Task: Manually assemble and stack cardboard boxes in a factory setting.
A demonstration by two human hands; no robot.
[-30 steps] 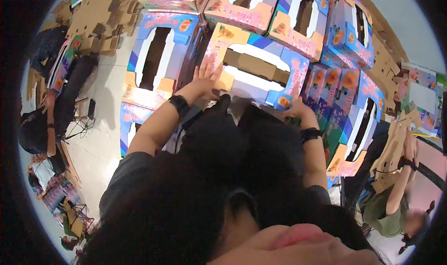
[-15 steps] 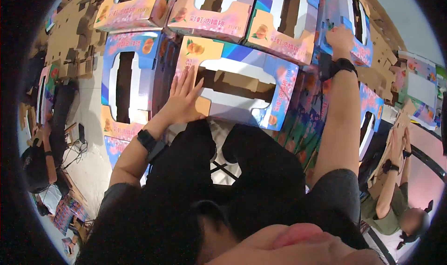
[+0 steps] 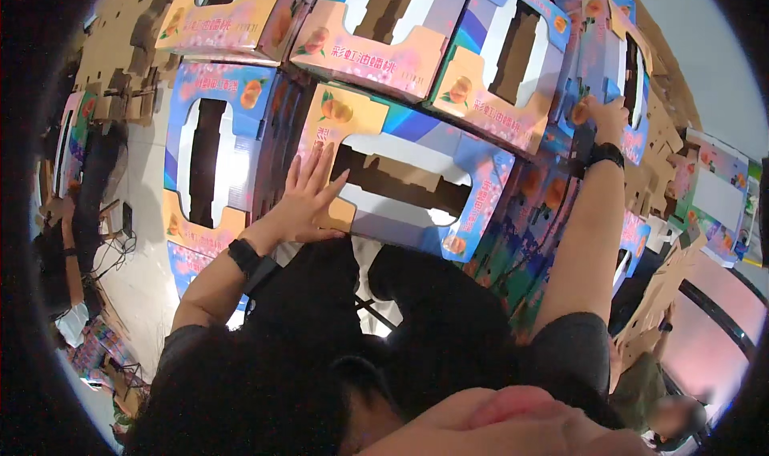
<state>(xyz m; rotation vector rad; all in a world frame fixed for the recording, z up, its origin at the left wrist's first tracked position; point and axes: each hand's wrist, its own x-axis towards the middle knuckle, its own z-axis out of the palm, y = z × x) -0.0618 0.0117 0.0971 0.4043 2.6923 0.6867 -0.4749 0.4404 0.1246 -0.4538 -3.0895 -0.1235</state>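
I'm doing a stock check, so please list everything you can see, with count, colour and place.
Middle box: one, orange, blue and white, picture centre
Left boxes: two, blue and orange, left of centre
Top-row boxes: three, orange, pink and blue, across the top
Upper-right boxes: at least two, blue and pink, upper right
Stacked boxes: several, green and purple, right of middle box
Cardboard: many, brown, upper left and right
Printed sheets: several, multicoloured, far right
Floor: one, pale, left side
Cable: tangled, count unclear, black, floor at left
Other people: two visible, dark clothes, left edge and lower right
Wristbands: two, dark, one per wrist
Trousers: one pair, black, below middle box
Left hand: one, bare, spread on middle box
Right hand: one, bare, at upper-right boxes
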